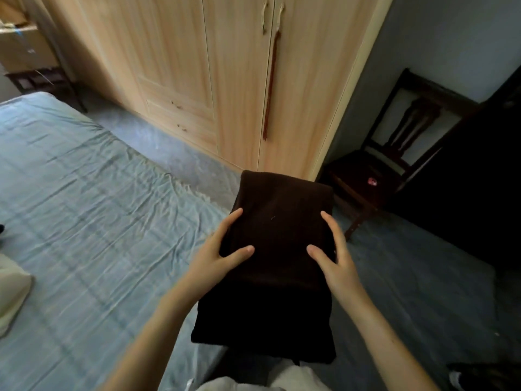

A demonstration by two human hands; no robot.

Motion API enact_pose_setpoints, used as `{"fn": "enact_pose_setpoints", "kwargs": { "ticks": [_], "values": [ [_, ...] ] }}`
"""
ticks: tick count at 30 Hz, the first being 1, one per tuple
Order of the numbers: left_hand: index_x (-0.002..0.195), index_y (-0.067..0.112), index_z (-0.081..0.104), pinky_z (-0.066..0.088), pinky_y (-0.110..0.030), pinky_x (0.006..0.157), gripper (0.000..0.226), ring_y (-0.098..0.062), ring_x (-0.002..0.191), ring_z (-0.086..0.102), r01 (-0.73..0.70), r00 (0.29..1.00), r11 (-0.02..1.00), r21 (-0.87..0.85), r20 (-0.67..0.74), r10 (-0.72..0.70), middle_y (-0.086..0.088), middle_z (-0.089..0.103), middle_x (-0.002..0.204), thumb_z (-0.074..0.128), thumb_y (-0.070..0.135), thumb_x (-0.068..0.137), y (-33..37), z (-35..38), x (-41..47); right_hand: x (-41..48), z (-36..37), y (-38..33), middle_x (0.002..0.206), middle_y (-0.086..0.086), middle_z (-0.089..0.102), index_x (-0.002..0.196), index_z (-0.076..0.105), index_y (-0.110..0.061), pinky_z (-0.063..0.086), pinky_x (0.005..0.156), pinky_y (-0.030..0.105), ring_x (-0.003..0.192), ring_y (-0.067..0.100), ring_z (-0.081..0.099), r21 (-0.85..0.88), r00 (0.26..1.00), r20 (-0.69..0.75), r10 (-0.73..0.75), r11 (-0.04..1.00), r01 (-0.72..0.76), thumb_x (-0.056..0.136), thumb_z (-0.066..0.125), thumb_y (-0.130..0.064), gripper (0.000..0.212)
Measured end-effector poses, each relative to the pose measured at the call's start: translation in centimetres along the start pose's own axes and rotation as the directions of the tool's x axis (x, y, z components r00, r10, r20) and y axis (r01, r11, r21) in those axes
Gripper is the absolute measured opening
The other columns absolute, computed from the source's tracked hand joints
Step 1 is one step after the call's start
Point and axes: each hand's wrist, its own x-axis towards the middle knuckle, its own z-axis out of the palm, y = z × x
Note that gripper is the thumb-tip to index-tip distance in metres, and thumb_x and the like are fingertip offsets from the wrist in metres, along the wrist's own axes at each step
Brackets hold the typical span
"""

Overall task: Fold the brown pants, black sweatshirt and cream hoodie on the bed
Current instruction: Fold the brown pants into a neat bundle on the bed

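Note:
A dark brown folded garment, the brown pants, is held up in front of me, past the bed's corner and above the floor. My left hand grips its left edge, thumb on top. My right hand grips its right edge the same way. The bed with its wrinkled blue sheet lies to the left. A piece of cream fabric, probably the cream hoodie, shows at the left edge of the bed. At the far left edge a small dark bit is cut off; I cannot tell what it is.
A light wooden wardrobe stands straight ahead across a strip of grey-blue floor. A dark wooden chair stands to the right against the wall. A dark piece of furniture fills the right side. A small dark table is at the far left.

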Motion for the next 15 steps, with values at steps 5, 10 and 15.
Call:
{"fn": "enact_pose_setpoints", "kwargs": {
  "ticks": [5, 10, 15],
  "values": [
    [0.141, 0.059, 0.03, 0.042, -0.026, 0.101, 0.069, 0.011, 0.121, 0.05, 0.031, 0.998, 0.999, -0.022, -0.05, -0.032, 0.04, 0.048, 0.13, 0.065, 0.061, 0.082, 3.1, 6.2, 6.4, 6.6, -7.5, 0.0, 0.143, -0.045, 0.033, 0.14, 0.035, -0.063, 0.034, 0.11, 0.028, 0.137, -0.012, 0.032, -0.06, 0.999, 0.039, -0.01, 0.998, 0.013, 0.096, 0.064, -0.028, 0.063],
    [0.14, 0.059, 0.032, 0.037, -0.02, 0.102, 0.06, 0.013, 0.125, 0.044, 0.084, 0.982, 0.993, -0.076, -0.164, -0.096, 0.039, 0.044, 0.135, 0.057, 0.059, 0.086, 3.7, 8.4, 12.3, 14.7, -10.1, 0.6, 0.134, -0.052, 0.036, 0.141, 0.034, -0.062, 0.037, 0.093, 0.015, 0.124, -0.025, 0.037, -0.044, 0.987, 0.158, -0.016, 0.999, 0.023, 0.094, 0.067, -0.024, 0.069],
    [0.138, 0.059, 0.035, 0.04, -0.008, 0.095, 0.055, 0.014, 0.122, 0.046, 0.114, 0.947, 0.986, -0.12, -0.288, -0.144, 0.04, 0.048, 0.13, 0.058, 0.05, 0.089, 2.8, 7.3, 19.7, 25.0, -9.4, 1.3, 0.136, -0.05, 0.036, 0.14, 0.035, -0.064, 0.037, 0.094, 0.016, 0.122, -0.026, 0.038, -0.035, 0.972, 0.231, -0.03, 0.999, 0.039, 0.092, 0.069, -0.026, 0.07]
  ]
}}
